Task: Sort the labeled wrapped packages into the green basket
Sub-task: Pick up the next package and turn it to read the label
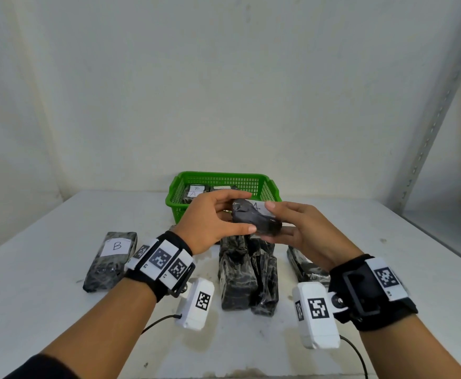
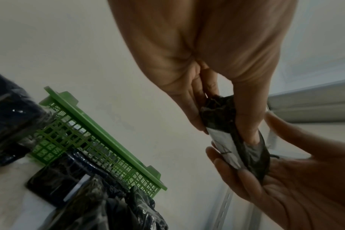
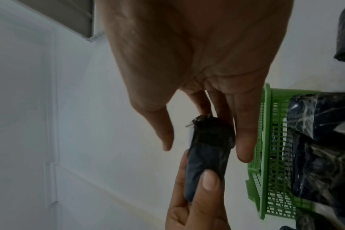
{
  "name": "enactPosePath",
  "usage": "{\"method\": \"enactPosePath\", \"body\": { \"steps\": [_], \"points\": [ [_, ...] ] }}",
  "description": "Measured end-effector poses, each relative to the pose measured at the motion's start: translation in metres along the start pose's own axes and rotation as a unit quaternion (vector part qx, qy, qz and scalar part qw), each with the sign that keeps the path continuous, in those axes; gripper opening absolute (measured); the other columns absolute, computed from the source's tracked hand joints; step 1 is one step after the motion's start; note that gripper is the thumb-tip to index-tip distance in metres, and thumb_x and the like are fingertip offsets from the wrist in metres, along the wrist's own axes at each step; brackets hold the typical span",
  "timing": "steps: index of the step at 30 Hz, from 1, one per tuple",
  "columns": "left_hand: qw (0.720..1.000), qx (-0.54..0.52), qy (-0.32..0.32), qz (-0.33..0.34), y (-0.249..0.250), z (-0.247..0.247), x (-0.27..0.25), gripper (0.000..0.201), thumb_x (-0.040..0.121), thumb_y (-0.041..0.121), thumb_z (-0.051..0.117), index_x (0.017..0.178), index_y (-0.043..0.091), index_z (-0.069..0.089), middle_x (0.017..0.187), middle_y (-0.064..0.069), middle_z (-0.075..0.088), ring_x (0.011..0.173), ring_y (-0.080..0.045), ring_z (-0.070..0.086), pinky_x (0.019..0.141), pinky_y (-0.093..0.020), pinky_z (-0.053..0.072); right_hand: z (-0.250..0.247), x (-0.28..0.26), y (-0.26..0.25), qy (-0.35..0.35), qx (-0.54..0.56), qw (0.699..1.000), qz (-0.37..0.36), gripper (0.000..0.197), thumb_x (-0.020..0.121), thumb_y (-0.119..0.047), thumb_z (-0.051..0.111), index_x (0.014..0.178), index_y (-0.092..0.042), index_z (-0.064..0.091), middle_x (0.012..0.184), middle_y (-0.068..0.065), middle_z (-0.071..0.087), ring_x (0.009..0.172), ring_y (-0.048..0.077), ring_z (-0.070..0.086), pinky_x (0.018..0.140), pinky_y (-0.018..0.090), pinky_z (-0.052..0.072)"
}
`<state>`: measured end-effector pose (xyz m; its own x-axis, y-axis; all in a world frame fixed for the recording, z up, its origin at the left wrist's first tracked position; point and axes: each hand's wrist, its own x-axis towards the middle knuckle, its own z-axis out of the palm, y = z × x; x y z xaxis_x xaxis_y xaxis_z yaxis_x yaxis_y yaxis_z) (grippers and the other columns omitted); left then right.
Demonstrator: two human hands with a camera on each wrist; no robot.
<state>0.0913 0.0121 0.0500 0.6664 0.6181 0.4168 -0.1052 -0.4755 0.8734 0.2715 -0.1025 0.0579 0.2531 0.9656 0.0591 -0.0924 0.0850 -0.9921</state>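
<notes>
In the middle of the head view, both hands held one black wrapped package (image 1: 255,218) in the air, just in front of the green basket (image 1: 267,187) at the centre of the frame. The left hand (image 1: 210,217) pinched the package's left end between its thumb and curled fingers, the thumb lying across the near side. The right hand (image 1: 303,228) supported the right end from below on its fingers, its thumb pressed on the white label at the package's top; the letter on that label was too covered to read with certainty. In the left wrist view the same package (image 2: 236,132) ran down the right of the frame between the left hand's fingers (image 2: 248,118) and the right hand's palm. The basket stood on the white table (image 1: 46,310) against the wall, and it already contained wrapped packages, one with a label marked B and another marked A (image 1: 195,191). At the left of the frame a package labelled B (image 1: 111,259) lay flat on the table. Just below the hands a heap of black wrapped packages (image 1: 247,277) stood at the centre, and another package (image 1: 303,263) lay partly hidden behind the right wrist. Both wrists wore black bands with white marker tiles.
</notes>
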Motion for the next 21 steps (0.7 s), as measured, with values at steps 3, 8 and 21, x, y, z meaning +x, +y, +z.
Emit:
{"method": "enactPosePath", "body": {
  "steps": [3,8,21],
  "points": [
    [1.0,0.001,-0.008,0.01,0.002,0.003,-0.001,0.066,0.064,-0.001,0.088,0.123,0.018,0.066,0.111,-0.003,0.073,0.098,-0.016,0.073,0.088,-0.035,0.059,0.003,0.002,0.0,0.001,0.003,1.0,0.029,0.033,0.093,-0.018,0.072,0.117,0.004,0.072,0.11,0.021,0.078,0.091,0.031,0.078,0.074,0.029,0.065],
    [1.0,0.006,-0.013,0.009,0.003,0.005,-0.001,0.069,0.062,0.0,0.089,0.124,0.021,0.065,0.11,-0.002,0.073,0.097,-0.016,0.073,0.088,-0.034,0.059,0.004,0.007,0.001,0.039,-0.023,0.999,0.007,0.031,0.09,-0.009,0.076,0.115,0.009,0.071,0.111,0.025,0.077,0.085,0.025,0.078,0.066,0.028,0.063],
    [1.0,0.014,-0.023,0.003,0.002,0.005,-0.005,0.067,0.064,-0.002,0.089,0.123,0.018,0.066,0.112,-0.002,0.074,0.1,-0.014,0.073,0.088,-0.034,0.059,0.016,0.014,-0.001,0.029,-0.051,0.998,0.033,0.03,0.083,-0.006,0.084,0.11,0.005,0.075,0.104,0.022,0.079,0.086,0.028,0.078,0.072,0.035,0.066]
  ]
}}
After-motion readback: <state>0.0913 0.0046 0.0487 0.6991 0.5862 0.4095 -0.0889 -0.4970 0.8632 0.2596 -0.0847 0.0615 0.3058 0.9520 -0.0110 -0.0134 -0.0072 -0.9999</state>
